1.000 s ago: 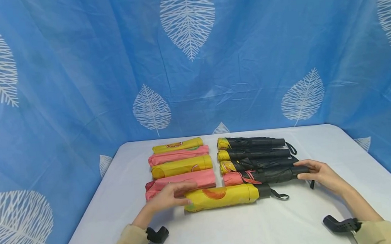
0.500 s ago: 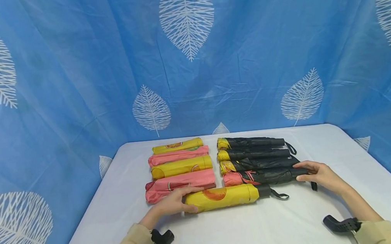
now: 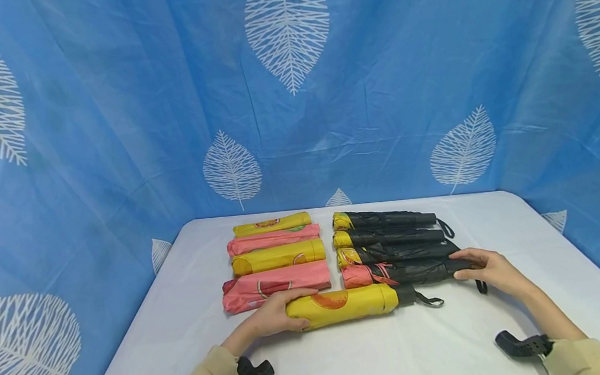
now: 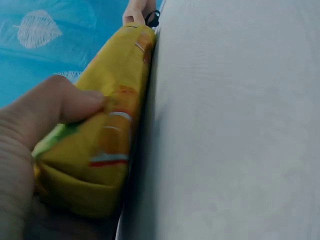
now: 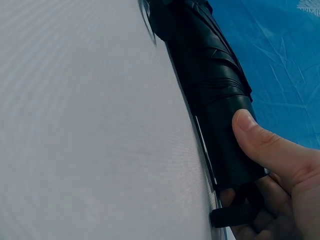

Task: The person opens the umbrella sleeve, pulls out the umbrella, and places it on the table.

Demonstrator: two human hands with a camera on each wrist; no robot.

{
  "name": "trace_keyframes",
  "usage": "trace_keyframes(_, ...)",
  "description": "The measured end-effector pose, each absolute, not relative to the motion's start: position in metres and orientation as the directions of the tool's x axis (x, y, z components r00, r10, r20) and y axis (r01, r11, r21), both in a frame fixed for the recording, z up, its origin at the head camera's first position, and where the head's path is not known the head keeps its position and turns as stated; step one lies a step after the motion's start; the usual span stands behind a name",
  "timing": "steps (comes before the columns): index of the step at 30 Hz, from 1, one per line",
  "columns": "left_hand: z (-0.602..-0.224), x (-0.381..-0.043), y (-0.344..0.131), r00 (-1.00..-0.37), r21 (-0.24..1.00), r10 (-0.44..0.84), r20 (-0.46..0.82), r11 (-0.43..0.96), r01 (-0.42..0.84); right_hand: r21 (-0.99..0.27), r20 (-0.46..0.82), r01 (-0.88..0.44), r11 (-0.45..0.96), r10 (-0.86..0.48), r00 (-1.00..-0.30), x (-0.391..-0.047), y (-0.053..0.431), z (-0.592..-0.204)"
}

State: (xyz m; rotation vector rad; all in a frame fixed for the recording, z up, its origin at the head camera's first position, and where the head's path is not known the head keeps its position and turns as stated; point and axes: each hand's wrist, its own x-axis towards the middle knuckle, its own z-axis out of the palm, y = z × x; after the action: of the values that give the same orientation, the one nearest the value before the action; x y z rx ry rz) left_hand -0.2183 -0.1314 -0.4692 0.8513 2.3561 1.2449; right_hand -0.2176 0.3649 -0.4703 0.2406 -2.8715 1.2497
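My left hand (image 3: 275, 316) grips the left end of a folded yellow umbrella (image 3: 353, 303) in a fruit-print sleeve, nearest me on the table. In the left wrist view the thumb presses on top of the yellow sleeve (image 4: 100, 130); the other fingers are mostly hidden. The umbrella's black end and wrist loop point right. My right hand (image 3: 495, 271) holds the black handle end of a folded black umbrella (image 3: 414, 271) with a red tip. In the right wrist view the thumb lies on the black handle (image 5: 230, 145), with a strap (image 5: 232, 216) hanging below it.
Behind the left hand lie a pink sleeve (image 3: 281, 281), a yellow sleeve (image 3: 279, 256), another pink sleeve (image 3: 278, 239) and another yellow sleeve (image 3: 272, 224), stacked in a column. More black umbrellas (image 3: 395, 236) lie behind the right hand. A blue leaf-print curtain (image 3: 355, 87) surrounds the white table (image 3: 390, 364).
My left hand has moved right and closer, and its fingers have closed on the yellow umbrella's left end. The yellow umbrella has shifted very slightly. My right hand stays in place.
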Motion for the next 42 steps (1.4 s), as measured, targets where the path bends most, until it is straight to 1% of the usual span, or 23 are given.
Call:
trace_keyframes(3,-0.469,-0.217,-0.130,-0.776,0.841,0.631,-0.013,0.427,0.333,-0.728,0.062,-0.141,0.670,-0.141,-0.988,-0.217,0.364,-0.470)
trace_keyframes(11,-0.462,-0.212,-0.130,-0.788,0.914,0.616,0.011,0.313,0.258,-0.713,0.097,-0.174,0.679,-0.150,-0.984,-0.216,0.364,-0.462)
trace_keyframes(14,-0.457,-0.210,-0.133,-0.799,0.925,0.600,0.017,0.294,0.241,-0.758,0.148,-0.200,0.621,-0.136,-0.980,-0.214,0.365,-0.452)
trace_keyframes(17,-0.450,-0.209,-0.137,-0.813,0.927,0.581,0.032,0.287,0.242,-0.812,0.223,-0.258,0.524,-0.132,-0.966,-0.213,0.364,-0.439)
trace_keyframes(19,-0.445,-0.208,-0.138,-0.823,0.926,0.567,0.036,0.292,0.241,-0.826,0.261,-0.294,0.481,-0.136,-0.956,-0.211,0.359,-0.430)
trace_keyframes(22,-0.438,-0.207,-0.139,-0.832,0.922,0.553,0.042,0.299,0.245,-0.839,0.276,-0.323,0.439,-0.169,-0.946,-0.207,0.345,-0.418)
trace_keyframes(25,-0.432,-0.206,-0.139,-0.842,0.920,0.538,0.049,0.304,0.248,-0.854,0.268,-0.333,0.399,-0.211,-0.940,-0.202,0.324,-0.409)
trace_keyframes(29,-0.424,-0.206,-0.135,-0.848,0.926,0.527,0.057,0.290,0.243,-0.887,0.252,-0.347,0.304,-0.310,-0.917,-0.195,0.297,-0.404)
trace_keyframes(31,-0.420,-0.206,-0.133,-0.849,0.931,0.525,0.061,0.277,0.238,-0.910,0.240,-0.338,0.241,-0.358,-0.902,-0.192,0.286,-0.403)
trace_keyframes(33,-0.418,-0.207,-0.131,-0.846,0.934,0.529,0.069,0.264,0.242,-0.928,0.215,-0.309,0.207,-0.380,-0.900,-0.188,0.277,-0.404)
trace_keyframes(35,-0.416,-0.207,-0.129,-0.845,0.937,0.530,0.073,0.253,0.240,-0.943,0.173,-0.261,0.207,-0.365,-0.915,-0.184,0.269,-0.404)
trace_keyframes(40,-0.417,-0.208,-0.129,-0.847,0.935,0.527,0.075,0.258,0.244,-0.942,0.057,-0.140,0.304,-0.264,-0.963,-0.180,0.254,-0.409)
trace_keyframes(42,-0.418,-0.208,-0.129,-0.843,0.938,0.533,0.077,0.248,0.243,-0.937,0.041,-0.120,0.329,-0.239,-0.970,-0.179,0.250,-0.410)
